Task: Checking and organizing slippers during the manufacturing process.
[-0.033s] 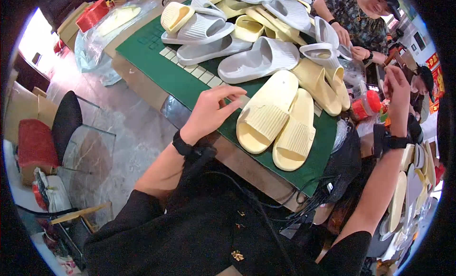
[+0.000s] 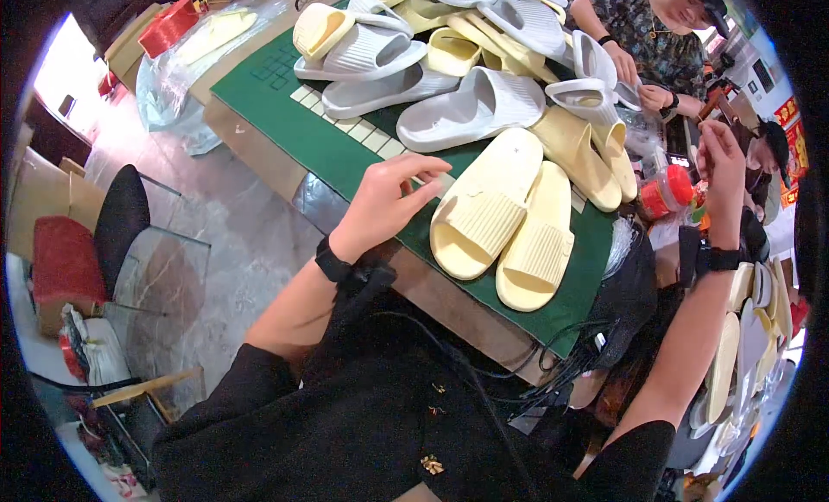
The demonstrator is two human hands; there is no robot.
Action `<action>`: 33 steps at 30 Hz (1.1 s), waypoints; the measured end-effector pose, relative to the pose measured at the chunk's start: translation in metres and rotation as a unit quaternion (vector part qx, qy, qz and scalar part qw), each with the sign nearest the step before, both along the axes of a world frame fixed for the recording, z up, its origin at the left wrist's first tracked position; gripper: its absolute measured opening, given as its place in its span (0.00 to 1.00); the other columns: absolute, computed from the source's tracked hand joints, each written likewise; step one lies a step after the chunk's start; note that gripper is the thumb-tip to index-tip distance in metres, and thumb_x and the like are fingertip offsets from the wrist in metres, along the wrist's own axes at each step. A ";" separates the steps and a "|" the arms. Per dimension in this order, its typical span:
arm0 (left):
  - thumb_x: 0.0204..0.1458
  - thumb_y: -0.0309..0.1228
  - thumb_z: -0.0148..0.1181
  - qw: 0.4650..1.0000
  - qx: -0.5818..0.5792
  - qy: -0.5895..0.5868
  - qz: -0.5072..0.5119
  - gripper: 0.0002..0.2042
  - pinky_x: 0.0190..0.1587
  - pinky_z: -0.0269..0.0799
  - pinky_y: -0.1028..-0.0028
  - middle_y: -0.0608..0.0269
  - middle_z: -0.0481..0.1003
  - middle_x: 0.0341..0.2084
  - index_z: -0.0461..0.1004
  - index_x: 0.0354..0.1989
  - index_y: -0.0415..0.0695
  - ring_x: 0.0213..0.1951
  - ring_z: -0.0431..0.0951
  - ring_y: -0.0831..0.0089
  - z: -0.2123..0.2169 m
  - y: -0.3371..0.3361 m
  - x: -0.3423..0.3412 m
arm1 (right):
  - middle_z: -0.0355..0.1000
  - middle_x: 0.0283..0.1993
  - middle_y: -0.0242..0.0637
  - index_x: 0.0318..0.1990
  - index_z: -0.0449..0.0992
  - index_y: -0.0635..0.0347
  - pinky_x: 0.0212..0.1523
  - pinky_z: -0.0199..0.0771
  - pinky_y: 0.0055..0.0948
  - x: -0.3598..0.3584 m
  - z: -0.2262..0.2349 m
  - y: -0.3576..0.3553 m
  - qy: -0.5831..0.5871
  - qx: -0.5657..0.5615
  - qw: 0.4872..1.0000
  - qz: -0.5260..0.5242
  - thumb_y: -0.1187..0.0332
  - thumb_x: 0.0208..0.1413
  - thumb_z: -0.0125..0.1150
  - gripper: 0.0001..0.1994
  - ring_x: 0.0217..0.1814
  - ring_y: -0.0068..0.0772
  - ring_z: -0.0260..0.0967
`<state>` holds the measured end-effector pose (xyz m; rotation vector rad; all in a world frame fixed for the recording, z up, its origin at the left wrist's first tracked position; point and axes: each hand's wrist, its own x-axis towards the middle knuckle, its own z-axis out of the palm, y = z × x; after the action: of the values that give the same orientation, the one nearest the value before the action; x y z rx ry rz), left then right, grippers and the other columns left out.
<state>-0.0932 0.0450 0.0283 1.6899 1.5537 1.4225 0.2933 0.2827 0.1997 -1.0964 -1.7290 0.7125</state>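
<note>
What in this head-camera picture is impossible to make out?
- Whatever the left hand pinches: too small, and hidden by its fingertips, beside the pale yellow slide sandal on the green mat.
- What the right hand holds, if anything: too small, raised near the picture's bent rim.
- The heap of white and yellow sandals: lower ones are buried, and the top edge cuts it off.
- The red-lidded jar: its contents are blurred.

Green cutting mat [image 2: 345, 152] covering tabletop. Heap of grey and cream slide sandals [image 2: 471, 48] at far end. Clear plastic bags [image 2: 177, 79] beside left edge. Black chair [image 2: 121, 221], red stool [image 2: 62, 260] on tiled floor. Red-lidded jar [image 2: 667, 191] near right edge.
</note>
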 end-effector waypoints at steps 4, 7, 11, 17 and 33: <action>0.54 0.25 0.61 1.000 0.012 0.006 0.001 0.11 0.35 0.70 0.77 0.62 0.80 0.37 0.78 0.46 0.40 0.37 0.78 0.76 -0.002 0.005 0.004 | 0.65 0.24 0.22 0.42 0.75 0.57 0.18 0.52 0.13 -0.011 -0.017 -0.001 -0.032 -0.069 0.996 0.046 0.66 0.62 0.58 0.06 0.20 0.11 0.58; 0.54 0.26 0.61 1.000 0.003 0.012 0.015 0.11 0.35 0.70 0.77 0.62 0.80 0.36 0.78 0.45 0.40 0.37 0.78 0.76 -0.012 0.002 0.005 | 0.65 0.24 0.22 0.40 0.75 0.57 0.19 0.53 0.13 -0.028 -0.030 -0.007 -0.018 -0.095 0.992 0.077 0.67 0.61 0.59 0.05 0.20 0.11 0.57; 0.56 0.26 0.60 0.999 -0.043 -0.019 0.018 0.10 0.36 0.70 0.78 0.62 0.80 0.36 0.78 0.46 0.40 0.36 0.77 0.78 -0.024 -0.002 0.007 | 0.65 0.24 0.23 0.39 0.75 0.58 0.18 0.54 0.13 -0.035 -0.039 -0.005 -0.007 -0.126 0.986 0.110 0.68 0.61 0.59 0.04 0.19 0.11 0.57; 0.59 0.27 0.59 0.989 -0.062 -0.131 0.003 0.10 0.39 0.71 0.79 0.65 0.79 0.36 0.77 0.47 0.37 0.37 0.76 0.81 -0.040 -0.001 0.000 | 0.66 0.24 0.22 0.39 0.75 0.58 0.18 0.54 0.13 -0.044 -0.050 -0.006 -0.042 -0.137 0.980 0.137 0.68 0.61 0.59 0.05 0.19 0.10 0.58; 0.59 0.28 0.58 0.989 -0.087 -0.118 -0.011 0.10 0.40 0.71 0.79 0.66 0.79 0.35 0.77 0.46 0.37 0.37 0.75 0.82 -0.045 0.000 -0.005 | 0.65 0.20 0.23 0.38 0.74 0.57 0.16 0.54 0.15 -0.062 -0.089 -0.016 -0.067 -0.170 0.971 0.157 0.68 0.61 0.58 0.04 0.15 0.13 0.59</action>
<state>-0.0980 0.0446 -0.0165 1.3795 1.4755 1.3779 0.2317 0.2668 0.1107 -1.1298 -1.9679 1.1915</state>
